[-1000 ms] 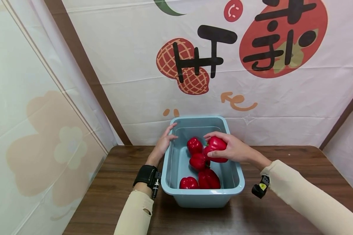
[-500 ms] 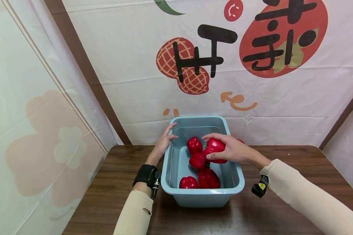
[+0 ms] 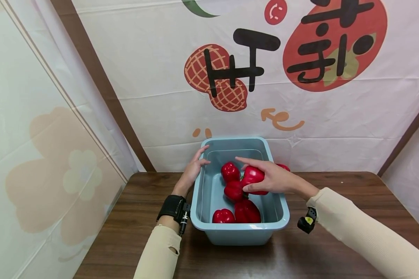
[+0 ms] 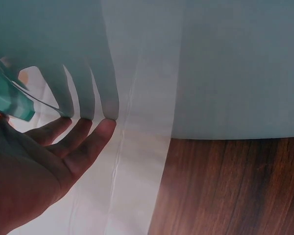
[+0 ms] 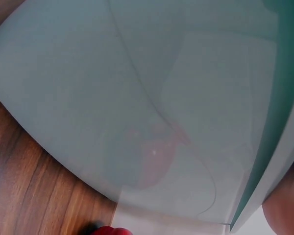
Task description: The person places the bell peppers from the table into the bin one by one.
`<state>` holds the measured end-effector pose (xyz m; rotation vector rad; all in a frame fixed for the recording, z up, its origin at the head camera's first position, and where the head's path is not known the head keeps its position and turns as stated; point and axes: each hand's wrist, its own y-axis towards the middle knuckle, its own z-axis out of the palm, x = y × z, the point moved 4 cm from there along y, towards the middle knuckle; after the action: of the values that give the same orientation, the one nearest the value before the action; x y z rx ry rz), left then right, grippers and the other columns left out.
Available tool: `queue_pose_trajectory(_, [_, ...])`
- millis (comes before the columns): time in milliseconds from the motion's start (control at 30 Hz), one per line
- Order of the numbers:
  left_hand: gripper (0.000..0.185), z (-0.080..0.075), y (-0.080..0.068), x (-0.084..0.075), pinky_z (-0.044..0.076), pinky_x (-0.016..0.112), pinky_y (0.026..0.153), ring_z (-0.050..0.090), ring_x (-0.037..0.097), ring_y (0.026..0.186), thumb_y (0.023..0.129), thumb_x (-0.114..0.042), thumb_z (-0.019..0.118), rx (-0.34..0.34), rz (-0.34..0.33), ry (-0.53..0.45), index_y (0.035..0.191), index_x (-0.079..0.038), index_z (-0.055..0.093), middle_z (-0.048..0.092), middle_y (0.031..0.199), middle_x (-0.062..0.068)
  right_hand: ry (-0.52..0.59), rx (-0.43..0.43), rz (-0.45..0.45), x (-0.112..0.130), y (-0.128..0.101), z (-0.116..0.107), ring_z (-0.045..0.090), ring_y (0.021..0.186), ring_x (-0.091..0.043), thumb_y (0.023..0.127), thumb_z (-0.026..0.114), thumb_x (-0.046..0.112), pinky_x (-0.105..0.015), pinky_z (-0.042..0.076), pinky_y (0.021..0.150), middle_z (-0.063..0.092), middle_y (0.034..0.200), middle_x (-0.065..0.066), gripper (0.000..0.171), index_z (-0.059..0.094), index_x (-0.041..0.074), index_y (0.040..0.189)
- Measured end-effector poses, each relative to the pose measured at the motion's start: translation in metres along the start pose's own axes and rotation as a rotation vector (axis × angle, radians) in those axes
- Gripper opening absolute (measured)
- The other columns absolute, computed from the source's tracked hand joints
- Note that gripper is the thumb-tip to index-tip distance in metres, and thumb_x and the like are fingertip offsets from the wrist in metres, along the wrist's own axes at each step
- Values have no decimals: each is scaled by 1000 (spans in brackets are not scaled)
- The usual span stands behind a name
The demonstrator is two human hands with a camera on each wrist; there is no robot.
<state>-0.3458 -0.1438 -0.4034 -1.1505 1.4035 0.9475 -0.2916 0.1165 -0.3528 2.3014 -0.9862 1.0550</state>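
A light blue plastic tub (image 3: 241, 235) stands on the table with several red bell peppers (image 3: 247, 211) inside. At its left rim is my left hand (image 3: 193, 170), thumb and forefinger over the edge; in the left wrist view the other fingers (image 4: 90, 147) press the outer wall. My right hand (image 3: 274, 176) reaches over the right side, fingers spread above a red bell pepper (image 3: 253, 175). That pepper rests against two others, partly hidden by the hand. Another red bell pepper (image 3: 283, 166) shows outside the tub, behind the right hand.
The brown wooden table (image 3: 335, 224) extends to both sides of the tub. A printed white cloth (image 3: 153, 97) hangs close behind the tub's back edge. In the right wrist view, a red pepper (image 5: 110, 231) lies beyond the tub wall.
My right hand has shifted slightly left, and its fingers have straightened and parted from the pepper, which sits slightly lower. The pepper outside has come into sight. The left hand stays put.
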Motion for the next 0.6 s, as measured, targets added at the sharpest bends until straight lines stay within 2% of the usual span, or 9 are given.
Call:
queue_pose_trajectory(267, [59,0,0,1,27,65,109,26,38,141,99,-21,42,0,-5,5,156,-31,27,5,166,2,-42,18,-51,-1,2,2,51,121,-26,75,85,31,-33,58,78,53,133,-1,92,36,30,153])
queue_pose_trajectory(600, [60,0,1,-1,26,65,110,25,39,141,100,-19,41,15,-32,-10,157,-28,25,4,166,3,-107,13,-88,0,2,4,53,120,-24,73,86,34,-29,57,78,55,134,0,90,40,31,151])
